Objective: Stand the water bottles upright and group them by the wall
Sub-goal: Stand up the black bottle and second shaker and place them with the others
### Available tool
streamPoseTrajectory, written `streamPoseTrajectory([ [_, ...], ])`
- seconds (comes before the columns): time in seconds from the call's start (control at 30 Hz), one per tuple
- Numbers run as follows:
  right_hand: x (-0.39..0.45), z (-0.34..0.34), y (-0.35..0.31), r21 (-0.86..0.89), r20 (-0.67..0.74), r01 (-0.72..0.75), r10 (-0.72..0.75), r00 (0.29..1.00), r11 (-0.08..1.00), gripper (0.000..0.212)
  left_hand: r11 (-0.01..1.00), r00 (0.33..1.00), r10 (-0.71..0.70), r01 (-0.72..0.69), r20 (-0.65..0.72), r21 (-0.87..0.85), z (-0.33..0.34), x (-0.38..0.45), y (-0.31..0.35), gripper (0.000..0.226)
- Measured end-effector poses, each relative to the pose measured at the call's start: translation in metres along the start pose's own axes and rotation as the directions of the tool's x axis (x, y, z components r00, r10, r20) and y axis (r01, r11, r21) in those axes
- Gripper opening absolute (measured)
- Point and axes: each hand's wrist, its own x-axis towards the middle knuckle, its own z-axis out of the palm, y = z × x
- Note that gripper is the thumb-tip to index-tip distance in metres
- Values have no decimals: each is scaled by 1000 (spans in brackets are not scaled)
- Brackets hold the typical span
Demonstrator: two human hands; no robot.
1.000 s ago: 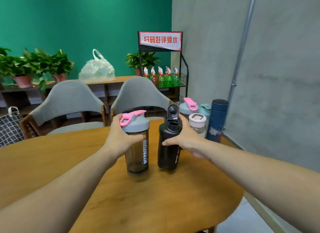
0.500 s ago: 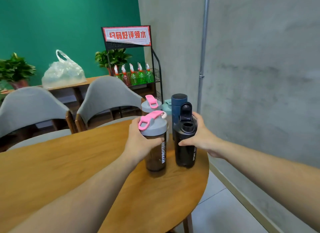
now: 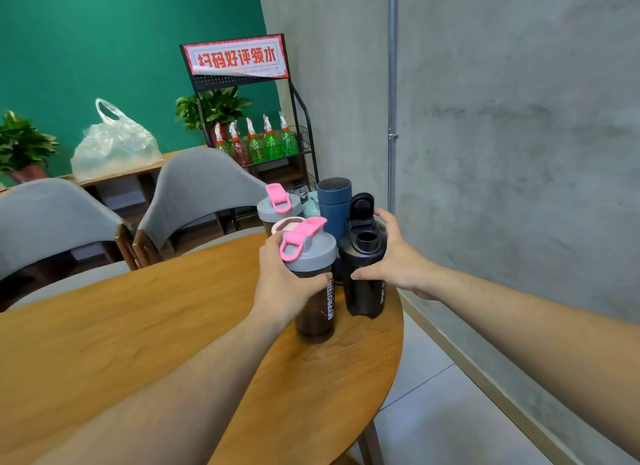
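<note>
**Two bottles held upright at the table's wall-side edge**

A dark shaker bottle (image 3: 316, 291) with a grey lid and pink flip cap is gripped by the left hand (image 3: 282, 284), fingers wrapped around its body. A black sports bottle (image 3: 365, 281), cap flipped open, is clasped by the right hand (image 3: 398, 262), fingers curled around it. Both are held upright on the round wooden table (image 3: 138, 326), just in front of a navy flask (image 3: 334, 205) and a second pink-capped shaker (image 3: 278, 206), near the grey wall (image 3: 519, 153).

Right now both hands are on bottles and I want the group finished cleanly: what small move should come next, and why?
Probably nudge both a little further toward the grey wall, then let go. The left hand holds the shaker bottle and the right hand the black bottle, both upright on the table, just in front of the navy bottle and the others already grouped.
</note>
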Motion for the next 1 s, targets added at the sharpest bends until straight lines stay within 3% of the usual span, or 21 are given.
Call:
streamPoseTrajectory([
  [0.17, -2, -2, -2, -44, 42, 38, -36, 998, 998, 118, 1000, 999, 17, -16, -47, 13, 7, -1, 1, 97],
  [0.37, -3, -3, -1, -100, 47, 80, -75, 996, 992, 115, 989, 979, 0, 31, -203, 147, 21, -6, 4, 104],
  [0.5, -2, -10, -5, -94, -21, 172, -175, 984, 980, 107, 982, 971, -4, 49, -239, 180, 30, -8, 6, 108],
  [0.67, -10, -20, -18, -174, -14, 257, -263, 965, 951, 63, 973, 976, 9, 41, -218, 225, 29, -10, 10, 106],
  [0.77, -16, -21, -15, -277, -43, 267, -289, 956, 923, 39, 950, 976, 97, -33, -193, 310, 20, -11, 12, 105],
  [0.9, -20, -20, -11, -320, -46, 246, -275, 960, 915, 27, 880, 958, 274, -214, -86, 425, 10, -15, 17, 94],
  [1.0, -20, -19, -12, -348, -62, 230, -267, 962, 909, 26, 834, 946, 325, -291, 9, 468, 8, -13, 19, 81],
])
